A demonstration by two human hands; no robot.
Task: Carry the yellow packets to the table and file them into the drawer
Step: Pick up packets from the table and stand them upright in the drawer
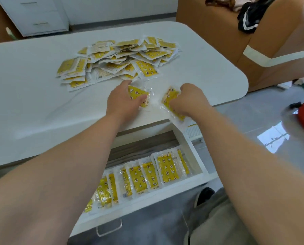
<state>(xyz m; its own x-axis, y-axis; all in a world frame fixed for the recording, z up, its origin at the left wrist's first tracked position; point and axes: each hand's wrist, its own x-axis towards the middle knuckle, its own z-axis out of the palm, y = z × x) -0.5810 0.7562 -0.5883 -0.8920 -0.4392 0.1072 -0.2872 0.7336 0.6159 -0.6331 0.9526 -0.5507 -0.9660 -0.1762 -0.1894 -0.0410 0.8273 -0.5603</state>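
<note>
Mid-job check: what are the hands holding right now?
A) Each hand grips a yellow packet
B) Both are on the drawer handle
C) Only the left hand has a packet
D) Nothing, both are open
A: the left hand grips a first packet and the right hand grips a second packet, both at the near edge of the table.
</note>
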